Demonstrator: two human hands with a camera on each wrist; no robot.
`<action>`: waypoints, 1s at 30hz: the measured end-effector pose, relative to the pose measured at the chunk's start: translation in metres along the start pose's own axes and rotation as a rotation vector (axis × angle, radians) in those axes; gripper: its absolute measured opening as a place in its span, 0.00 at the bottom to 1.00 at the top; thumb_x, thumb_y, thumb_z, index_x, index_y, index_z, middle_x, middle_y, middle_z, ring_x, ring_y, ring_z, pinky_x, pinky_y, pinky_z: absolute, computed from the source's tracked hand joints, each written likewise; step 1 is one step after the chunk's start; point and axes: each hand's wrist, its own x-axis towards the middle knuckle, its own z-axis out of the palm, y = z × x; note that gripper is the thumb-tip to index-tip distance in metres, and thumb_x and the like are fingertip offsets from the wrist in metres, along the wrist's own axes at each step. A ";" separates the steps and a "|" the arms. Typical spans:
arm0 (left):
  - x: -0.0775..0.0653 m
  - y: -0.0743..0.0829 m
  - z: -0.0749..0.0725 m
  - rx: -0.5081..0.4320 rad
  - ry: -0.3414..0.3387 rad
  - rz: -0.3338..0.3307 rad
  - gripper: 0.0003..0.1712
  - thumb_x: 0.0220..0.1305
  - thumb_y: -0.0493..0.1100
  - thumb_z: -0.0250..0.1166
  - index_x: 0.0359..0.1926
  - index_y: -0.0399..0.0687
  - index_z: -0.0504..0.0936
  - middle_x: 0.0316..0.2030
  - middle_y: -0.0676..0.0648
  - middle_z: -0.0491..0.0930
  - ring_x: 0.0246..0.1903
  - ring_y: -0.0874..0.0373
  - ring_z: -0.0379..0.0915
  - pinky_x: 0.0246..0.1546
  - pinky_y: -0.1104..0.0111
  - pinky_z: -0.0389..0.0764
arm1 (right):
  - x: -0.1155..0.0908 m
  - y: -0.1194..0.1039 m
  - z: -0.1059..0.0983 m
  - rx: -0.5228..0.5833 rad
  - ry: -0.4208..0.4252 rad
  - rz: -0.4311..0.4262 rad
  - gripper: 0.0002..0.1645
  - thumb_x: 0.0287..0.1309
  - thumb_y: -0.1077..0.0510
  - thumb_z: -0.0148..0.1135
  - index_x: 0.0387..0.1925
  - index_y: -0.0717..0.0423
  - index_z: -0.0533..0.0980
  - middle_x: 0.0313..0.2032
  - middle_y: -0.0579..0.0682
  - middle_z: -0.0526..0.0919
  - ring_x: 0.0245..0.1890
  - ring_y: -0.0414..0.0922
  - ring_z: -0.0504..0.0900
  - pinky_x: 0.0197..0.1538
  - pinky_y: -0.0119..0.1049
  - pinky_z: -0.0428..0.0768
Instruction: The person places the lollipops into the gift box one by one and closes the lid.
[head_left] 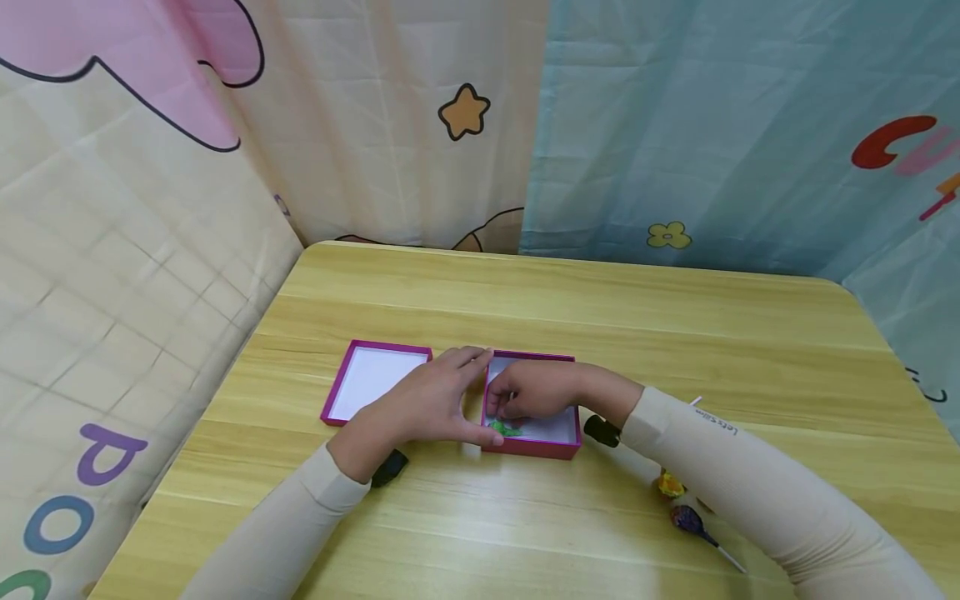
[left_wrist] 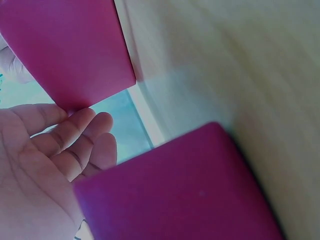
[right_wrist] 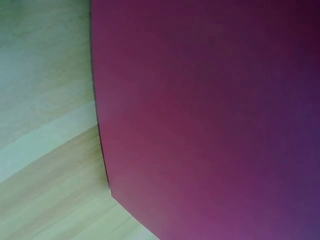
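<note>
A magenta box (head_left: 532, 448) with a pale inside stands uncovered on the table. My left hand (head_left: 427, 404) holds it by the left end, thumb at the front corner and fingers at the back corner. In the left wrist view, those fingers (left_wrist: 75, 130) meet the box wall (left_wrist: 75, 50). Inside the box, my right hand (head_left: 536, 389) reaches down with bent fingers. A small crumpled green thing (head_left: 506, 429) lies by its fingertips; I cannot tell whether they pinch it. Only a magenta wall (right_wrist: 210, 125) and tabletop fill the right wrist view, with the right hand hidden.
The box's lid (head_left: 378, 383) lies inside up, left of the box. Beyond the right forearm's near side are a purple-wrapped lollipop (head_left: 687, 518) and a yellow-wrapped one (head_left: 670, 483). A white stick (head_left: 696, 401) pokes out behind that sleeve. Printed curtains (head_left: 390, 125) border the table (head_left: 570, 308).
</note>
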 end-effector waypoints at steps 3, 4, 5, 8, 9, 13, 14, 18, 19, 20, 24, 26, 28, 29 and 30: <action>-0.001 0.000 0.000 0.002 0.001 0.002 0.71 0.41 0.88 0.58 0.76 0.45 0.59 0.72 0.47 0.62 0.70 0.53 0.56 0.66 0.57 0.66 | 0.000 0.000 0.000 -0.002 -0.004 -0.010 0.08 0.69 0.64 0.57 0.42 0.53 0.81 0.32 0.42 0.82 0.32 0.37 0.77 0.43 0.33 0.76; -0.001 -0.001 0.000 0.003 0.001 0.002 0.71 0.41 0.88 0.58 0.76 0.45 0.59 0.72 0.47 0.62 0.70 0.54 0.56 0.66 0.57 0.66 | -0.001 0.000 0.000 -0.003 -0.005 -0.010 0.08 0.69 0.64 0.57 0.42 0.52 0.81 0.32 0.42 0.83 0.32 0.37 0.77 0.43 0.33 0.75; -0.001 -0.001 0.000 0.004 0.000 0.002 0.72 0.41 0.88 0.58 0.76 0.45 0.59 0.72 0.47 0.62 0.70 0.54 0.56 0.66 0.57 0.66 | -0.001 0.000 0.000 0.001 -0.008 -0.010 0.08 0.69 0.64 0.57 0.42 0.52 0.81 0.31 0.42 0.83 0.32 0.36 0.77 0.43 0.33 0.76; -0.001 -0.001 0.000 0.005 -0.001 0.000 0.71 0.42 0.87 0.59 0.76 0.45 0.59 0.72 0.48 0.62 0.70 0.54 0.57 0.65 0.57 0.66 | -0.001 -0.001 0.000 0.019 -0.020 -0.011 0.09 0.69 0.64 0.57 0.42 0.51 0.82 0.31 0.43 0.85 0.30 0.37 0.78 0.41 0.32 0.75; -0.001 -0.001 0.000 0.004 0.000 0.000 0.71 0.42 0.86 0.60 0.76 0.45 0.59 0.72 0.48 0.62 0.70 0.54 0.57 0.65 0.57 0.67 | -0.001 -0.001 0.001 0.029 -0.024 -0.014 0.09 0.69 0.64 0.57 0.42 0.51 0.82 0.31 0.43 0.85 0.30 0.37 0.78 0.41 0.32 0.75; -0.001 -0.001 0.000 0.001 -0.001 -0.002 0.70 0.43 0.85 0.62 0.76 0.45 0.58 0.71 0.48 0.62 0.70 0.54 0.57 0.65 0.57 0.67 | -0.001 -0.001 0.002 0.067 -0.030 -0.022 0.09 0.68 0.65 0.57 0.41 0.52 0.81 0.31 0.45 0.85 0.31 0.39 0.79 0.40 0.32 0.76; -0.002 -0.001 -0.001 0.000 -0.002 -0.002 0.70 0.43 0.84 0.62 0.76 0.45 0.58 0.71 0.48 0.62 0.70 0.54 0.57 0.65 0.57 0.67 | -0.001 -0.001 0.002 0.078 -0.032 -0.023 0.09 0.69 0.65 0.57 0.41 0.53 0.81 0.31 0.45 0.85 0.31 0.40 0.80 0.40 0.32 0.76; -0.002 -0.001 -0.001 -0.003 -0.007 -0.006 0.70 0.43 0.84 0.62 0.76 0.45 0.59 0.72 0.47 0.62 0.70 0.54 0.57 0.66 0.57 0.66 | -0.002 -0.001 0.002 0.105 -0.043 -0.024 0.10 0.68 0.67 0.55 0.41 0.54 0.81 0.32 0.47 0.85 0.32 0.41 0.81 0.40 0.31 0.77; -0.002 0.000 -0.001 -0.002 -0.007 -0.006 0.70 0.42 0.85 0.62 0.76 0.45 0.59 0.72 0.47 0.62 0.70 0.54 0.57 0.66 0.57 0.66 | -0.002 -0.001 0.002 0.107 -0.046 -0.026 0.10 0.68 0.67 0.55 0.41 0.55 0.81 0.32 0.47 0.85 0.32 0.41 0.80 0.41 0.31 0.77; -0.002 0.000 -0.001 -0.002 -0.007 -0.005 0.70 0.42 0.85 0.62 0.76 0.45 0.59 0.72 0.47 0.62 0.70 0.54 0.57 0.66 0.57 0.66 | -0.002 -0.001 0.002 0.104 -0.049 -0.031 0.10 0.68 0.67 0.55 0.41 0.55 0.81 0.32 0.47 0.85 0.32 0.41 0.80 0.41 0.31 0.77; -0.003 0.000 -0.002 0.003 -0.003 -0.001 0.70 0.42 0.85 0.62 0.76 0.44 0.59 0.72 0.48 0.62 0.70 0.54 0.57 0.66 0.57 0.66 | -0.004 -0.002 0.000 0.068 -0.054 -0.054 0.09 0.69 0.66 0.56 0.43 0.55 0.81 0.34 0.46 0.84 0.35 0.40 0.80 0.45 0.31 0.77; -0.003 0.001 -0.002 0.004 -0.001 0.000 0.70 0.42 0.85 0.62 0.76 0.44 0.59 0.72 0.48 0.62 0.70 0.54 0.57 0.66 0.57 0.66 | -0.005 -0.003 -0.002 0.046 -0.053 -0.054 0.09 0.69 0.65 0.56 0.44 0.54 0.81 0.36 0.44 0.84 0.37 0.39 0.79 0.48 0.33 0.77; -0.003 0.001 -0.002 0.001 -0.001 0.001 0.70 0.42 0.85 0.62 0.76 0.44 0.59 0.72 0.47 0.62 0.70 0.54 0.57 0.65 0.57 0.67 | -0.007 -0.004 -0.004 0.018 -0.043 -0.038 0.09 0.69 0.63 0.57 0.45 0.51 0.81 0.38 0.42 0.83 0.39 0.38 0.78 0.50 0.34 0.76; -0.003 0.001 -0.002 0.001 -0.002 0.000 0.70 0.42 0.85 0.62 0.76 0.44 0.59 0.72 0.47 0.62 0.70 0.54 0.57 0.65 0.57 0.67 | -0.008 -0.004 -0.005 0.005 -0.037 -0.032 0.09 0.69 0.62 0.58 0.45 0.50 0.81 0.38 0.41 0.82 0.40 0.38 0.77 0.50 0.34 0.76; -0.003 0.000 -0.002 0.000 -0.004 -0.001 0.71 0.42 0.86 0.61 0.76 0.45 0.59 0.72 0.47 0.62 0.70 0.54 0.57 0.65 0.56 0.67 | -0.009 -0.004 -0.005 -0.007 -0.030 -0.028 0.09 0.69 0.62 0.58 0.45 0.50 0.81 0.39 0.40 0.82 0.41 0.38 0.77 0.51 0.35 0.75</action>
